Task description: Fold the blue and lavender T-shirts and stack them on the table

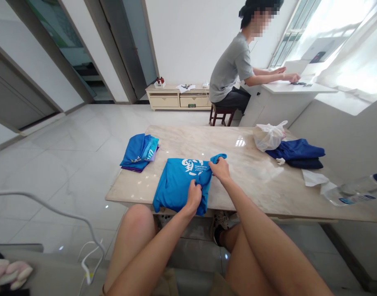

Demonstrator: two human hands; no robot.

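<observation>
A bright blue T-shirt (176, 185) with white lettering lies partly folded at the near edge of the marble-look table, its lower edge hanging slightly over. My left hand (194, 196) is closed on the fabric near the shirt's right side, fingers curled into it. At the shirt's upper right corner my right hand (220, 169) pinches the cloth, and a small flap sticks out above the fingers. To the left is a stack of folded shirts (137, 150) in blue and purple.
The table (247, 181) also bears a white plastic bag (270, 136), dark blue clothing (299, 152), white tissue (314, 178) and a tilted clear bottle (357, 191) at right. Behind it, a person (231, 65) sits on a stool at a white desk (299, 87). A white cable (61, 211) crosses the left.
</observation>
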